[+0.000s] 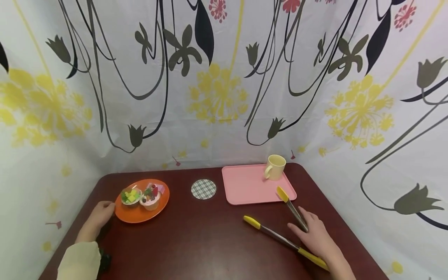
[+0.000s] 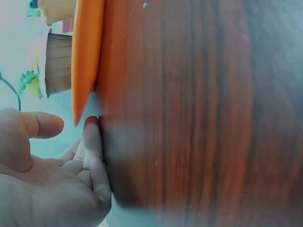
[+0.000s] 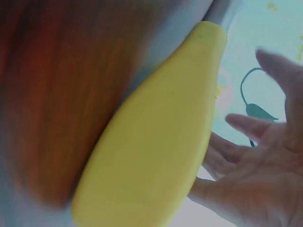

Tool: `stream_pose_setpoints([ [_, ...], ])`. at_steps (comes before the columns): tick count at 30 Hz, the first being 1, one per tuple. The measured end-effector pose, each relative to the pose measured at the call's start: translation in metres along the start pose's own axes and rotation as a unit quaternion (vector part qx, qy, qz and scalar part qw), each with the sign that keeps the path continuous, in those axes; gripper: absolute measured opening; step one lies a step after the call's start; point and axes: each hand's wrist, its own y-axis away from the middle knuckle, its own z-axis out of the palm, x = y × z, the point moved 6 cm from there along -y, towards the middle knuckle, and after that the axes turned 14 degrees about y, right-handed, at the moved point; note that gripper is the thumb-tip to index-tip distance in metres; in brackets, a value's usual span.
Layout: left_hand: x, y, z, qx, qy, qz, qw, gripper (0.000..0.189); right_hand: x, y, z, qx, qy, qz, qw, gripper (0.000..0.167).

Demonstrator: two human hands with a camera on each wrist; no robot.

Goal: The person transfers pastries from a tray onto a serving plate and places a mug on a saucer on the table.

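An orange plate (image 1: 140,218) at the table's left carries a cup of yellow and green pieces (image 1: 131,196) and a berry-topped cupcake (image 1: 150,199). My left hand (image 1: 101,214) is at its left rim. In the left wrist view, the thumb (image 2: 47,125) and fingers stand apart around the plate's edge, fingertips close to the tabletop. On the right lie spread tongs (image 1: 280,237) with metal arms and yellow tips. My right hand (image 1: 316,235) hovers over them, fingers spread; the right wrist view shows their yellow handle (image 3: 151,127) in front of the loose hand.
A pink tray (image 1: 245,182) lies at the back right with a cream mug (image 1: 275,167) on its far corner. Between plate and tray is a round checked coaster (image 1: 203,189). A floral curtain (image 1: 217,147) surrounds the dark wooden table (image 1: 203,241).
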Motion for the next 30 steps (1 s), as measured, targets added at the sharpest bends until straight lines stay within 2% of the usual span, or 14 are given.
stream_pose_setpoints([
  [3,-0.004,0.006,-0.006,0.018,0.018,0.011,0.9996,0.069,0.002,-0.003,-0.011,0.029,-0.005,0.021,0.9993,0.081],
  [7,0.001,0.011,-0.021,0.069,0.049,0.021,0.9962,0.069,0.002,-0.006,-0.027,0.070,0.000,0.057,0.9959,0.065],
  [11,0.022,0.012,-0.036,0.124,0.050,0.047,0.9899,0.068,-0.008,-0.014,-0.040,0.100,-0.013,0.058,0.9932,0.059],
  [15,0.048,0.014,-0.042,0.179,0.062,0.077,0.9789,0.066,-0.022,-0.024,-0.048,0.116,-0.032,0.049,0.9915,0.057],
  [19,0.071,0.016,-0.038,0.232,0.105,0.100,0.9618,0.061,-0.036,-0.033,-0.056,0.135,-0.048,0.037,0.9891,0.055],
  [22,0.090,0.017,-0.030,0.249,0.109,0.114,0.9556,0.059,-0.045,-0.040,-0.062,0.152,-0.064,0.032,0.9858,0.052],
  [27,0.116,0.016,-0.006,0.233,0.078,0.138,0.9594,0.057,-0.050,-0.056,-0.069,0.181,-0.104,0.042,0.9770,0.049],
  [30,0.126,0.014,0.011,0.213,0.082,0.145,0.9627,0.056,-0.053,-0.070,-0.067,0.184,-0.139,0.048,0.9719,0.051],
])
